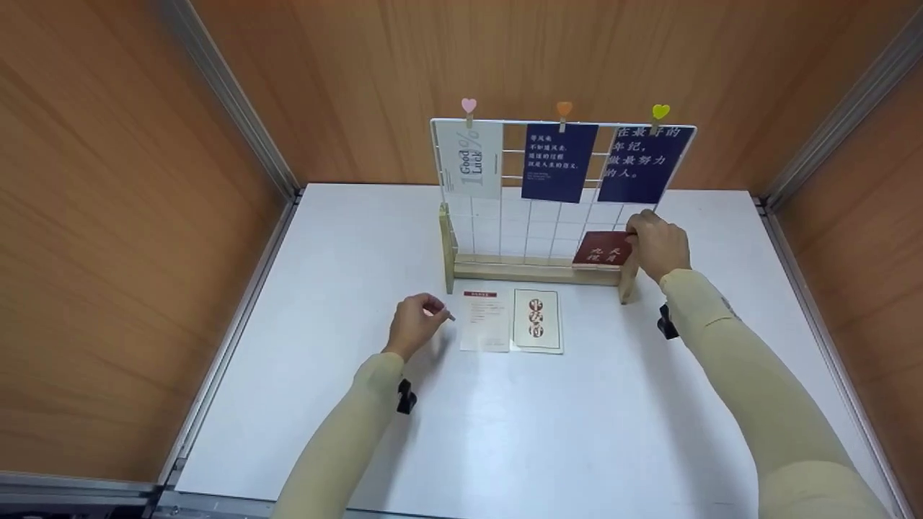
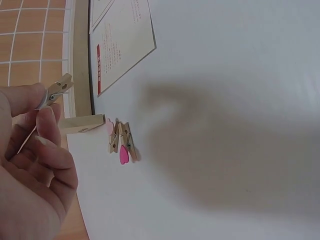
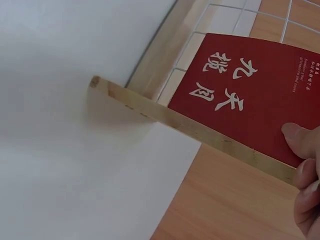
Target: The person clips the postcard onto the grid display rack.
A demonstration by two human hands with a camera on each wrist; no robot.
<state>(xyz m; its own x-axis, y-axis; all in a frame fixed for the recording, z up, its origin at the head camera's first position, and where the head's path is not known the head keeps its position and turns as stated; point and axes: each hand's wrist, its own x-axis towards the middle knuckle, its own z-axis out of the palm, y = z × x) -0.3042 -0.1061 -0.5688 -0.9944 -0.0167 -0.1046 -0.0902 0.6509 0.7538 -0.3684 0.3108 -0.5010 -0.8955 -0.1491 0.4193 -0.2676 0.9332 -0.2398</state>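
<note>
My left hand (image 1: 417, 323) is over the table, left of the rack, pinching a small wooden clothespin (image 2: 59, 89) between thumb and fingertips. The clothespin's spring and legs show; its other end is covered by the fingers. My right hand (image 1: 657, 244) grips a dark red card (image 3: 235, 82) with white characters by its edge, thumb on the printed face. The card overlaps the lower right of the wire grid, beside the rack's right wooden foot (image 3: 150, 107). Below the left hand, in its wrist view, lie two clothespins, one with a pale pink heart (image 2: 110, 127), one with a bright pink heart (image 2: 124, 154).
Heart clothespins hold a white card (image 1: 451, 162) and two dark blue cards (image 1: 555, 176) along the grid's top. A wooden base (image 1: 533, 272) supports the grid. Before it lie two pale cards (image 1: 484, 328) side by side. Wood-grain walls (image 1: 130, 252) enclose the white table (image 1: 505, 432).
</note>
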